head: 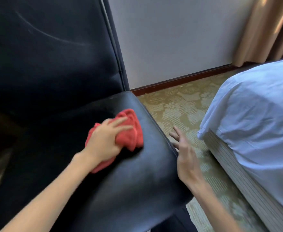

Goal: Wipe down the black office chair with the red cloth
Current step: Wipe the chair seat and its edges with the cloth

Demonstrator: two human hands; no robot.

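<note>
The black office chair point(57, 67) fills the left and middle of the view, its tall backrest upright and its padded seat point(137, 173) below. The bunched red cloth point(130, 133) lies on the right part of the seat. My left hand point(103, 141) lies on top of the cloth, pressing it onto the leather, fingers spread over it and the thumb tucked under its near edge. Just beyond the seat's right edge, my right hand point(184, 151) hovers with straight fingers, holding nothing. It is blurred; whether it touches the seat edge I cannot tell.
A bed point(254, 114) with white bedding stands close on the right, leaving a narrow strip of patterned carpet point(176, 104) between it and the chair. Behind are a pale wall point(170, 39) with a dark skirting board and a tan curtain point(268, 27) at top right.
</note>
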